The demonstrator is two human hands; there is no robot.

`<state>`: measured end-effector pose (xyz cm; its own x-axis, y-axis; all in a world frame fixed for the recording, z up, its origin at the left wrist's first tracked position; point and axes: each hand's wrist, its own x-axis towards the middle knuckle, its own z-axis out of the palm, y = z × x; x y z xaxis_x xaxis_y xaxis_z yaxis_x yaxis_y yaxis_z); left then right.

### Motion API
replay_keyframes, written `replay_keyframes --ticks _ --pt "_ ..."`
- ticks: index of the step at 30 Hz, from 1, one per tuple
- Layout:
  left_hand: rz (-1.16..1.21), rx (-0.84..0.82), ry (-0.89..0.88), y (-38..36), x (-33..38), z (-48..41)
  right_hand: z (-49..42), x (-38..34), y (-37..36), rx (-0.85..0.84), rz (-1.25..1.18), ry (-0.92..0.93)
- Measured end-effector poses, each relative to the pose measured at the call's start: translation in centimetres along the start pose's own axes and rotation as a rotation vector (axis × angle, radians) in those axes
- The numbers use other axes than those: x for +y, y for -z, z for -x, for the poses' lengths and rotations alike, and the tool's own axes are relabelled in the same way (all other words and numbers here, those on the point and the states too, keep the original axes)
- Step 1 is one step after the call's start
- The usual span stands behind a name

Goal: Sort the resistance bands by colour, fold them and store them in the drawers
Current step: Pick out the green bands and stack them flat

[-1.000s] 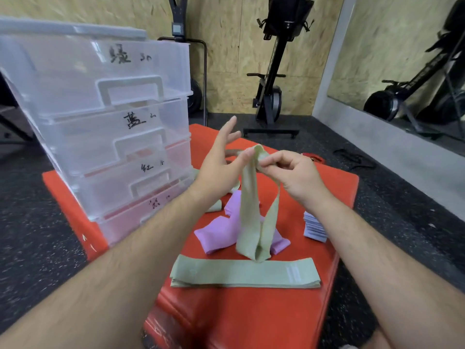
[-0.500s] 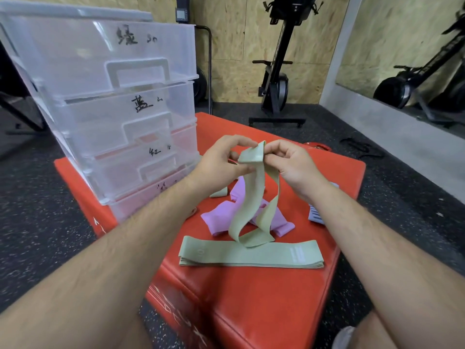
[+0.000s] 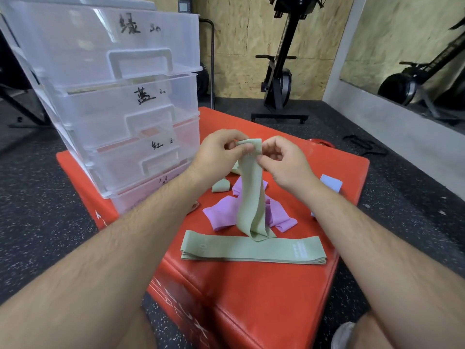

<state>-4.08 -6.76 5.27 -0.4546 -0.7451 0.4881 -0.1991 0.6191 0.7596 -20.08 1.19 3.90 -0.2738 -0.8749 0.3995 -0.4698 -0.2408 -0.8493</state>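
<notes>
Here, one sage-green resistance band (image 3: 251, 192) hangs between two hands above a red padded box (image 3: 251, 293). The left hand (image 3: 216, 153) has curled fingers and thumb nipping the band's folded top. The right hand (image 3: 286, 165) pinches the edge just beneath with thumb and forefinger, its other fingers loosely bent. The band's lower end reaches the far edge of one flat pile of green bands (image 3: 251, 250); how many layers are in the pile cannot be told. Behind it lie a crumpled heap of lilac bands (image 3: 221, 217), one small folded green piece (image 3: 221, 185) and a pale blue stack (image 3: 331, 183) partly hidden by the right forearm. The bands look like soft, matte woven fabric in broad flat strips. The drawer unit (image 3: 120, 79) at the left is clear glossy plastic, with four drawers that have moulded handles and hand-inked labels. Half a second ago the held band hung as an open loop; now its two strands lie pressed together.
</notes>
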Motion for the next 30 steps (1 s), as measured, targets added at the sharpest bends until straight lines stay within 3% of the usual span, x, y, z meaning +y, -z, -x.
replay_keyframes --ticks 6,11,15,21,25,30 --pt "0.101 -0.01 0.144 0.1 0.8 0.5 0.4 -0.3 -0.2 -0.089 0.089 0.036" --pt "0.111 -0.077 0.182 0.5 0.0 0.6 0.0 -0.4 -0.5 -0.031 0.049 0.009" --pt "0.18 -0.106 0.172 0.7 0.1 0.9 -0.3 0.0 -0.9 -0.176 -0.019 -0.022" --pt "0.195 -0.065 0.222 1.0 0.2 0.8 -0.2 0.3 -1.6 -0.203 -0.079 -0.044" --pt "0.232 -0.032 0.321 1.3 0.2 0.7 -0.1 0.4 -2.1 -0.191 0.04 0.01" --pt "-0.141 -0.053 0.173 1.7 0.0 0.8 -0.4 0.6 -1.9 -0.118 0.043 -0.014"
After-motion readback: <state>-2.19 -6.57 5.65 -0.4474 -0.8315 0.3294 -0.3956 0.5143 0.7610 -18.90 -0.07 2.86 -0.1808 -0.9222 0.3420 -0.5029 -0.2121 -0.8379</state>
